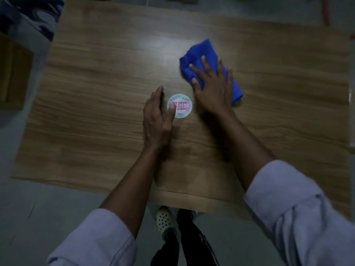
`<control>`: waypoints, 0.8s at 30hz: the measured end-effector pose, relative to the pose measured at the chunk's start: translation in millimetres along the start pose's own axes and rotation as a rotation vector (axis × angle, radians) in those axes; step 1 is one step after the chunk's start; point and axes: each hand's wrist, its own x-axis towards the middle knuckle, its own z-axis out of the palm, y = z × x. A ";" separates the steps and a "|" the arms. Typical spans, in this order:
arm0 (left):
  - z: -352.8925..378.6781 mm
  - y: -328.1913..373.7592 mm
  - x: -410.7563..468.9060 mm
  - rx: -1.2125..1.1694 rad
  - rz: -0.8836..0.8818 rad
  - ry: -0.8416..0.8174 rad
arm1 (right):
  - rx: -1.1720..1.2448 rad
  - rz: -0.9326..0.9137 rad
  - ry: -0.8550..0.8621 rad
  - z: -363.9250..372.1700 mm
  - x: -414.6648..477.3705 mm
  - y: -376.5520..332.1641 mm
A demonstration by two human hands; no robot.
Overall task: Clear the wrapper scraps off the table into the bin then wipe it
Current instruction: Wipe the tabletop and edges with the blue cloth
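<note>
Blue cloth (200, 52) sits right of centre on the counter (96, 93), pinned under the right hand (213, 89), its grip spread, fingers straight, pressing rather than clutching. Left hand (155, 120) lies loose, grip apart, thumb touching the round label (183, 108). Best play, I'd say: even pressure, long overlapping strokes, edge to edge.

Blue cloth (201, 52): folded, bunched, lying on wood-grain table (96, 96), 1 o'clock of table centre. Round white-and-teal disc (183, 107), pink lettering: flat, near centre, 7 o'clock of cloth, apart.
</note>
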 end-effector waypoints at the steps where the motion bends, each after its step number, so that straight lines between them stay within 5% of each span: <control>1: 0.1 0.0 0.2 0.016 0.012 -0.004 | -0.001 -0.039 0.001 4.5 -17.8 -11.2; 5: -1.0 -0.4 0.7 0.109 0.058 -0.003 | -0.018 -0.355 -0.109 18.8 -112.9 -42.7; 10: 3.1 -4.9 0.5 0.209 0.124 0.019 | -0.031 -0.460 -0.086 14.9 -103.3 -20.7; 17: 42.0 8.0 59.3 0.340 0.197 0.003 | -0.131 -0.284 -0.035 2.3 -2.6 6.5; 24: 35.0 0.7 127.1 0.335 0.156 -0.020 | -0.087 0.121 0.007 -23.0 126.3 28.1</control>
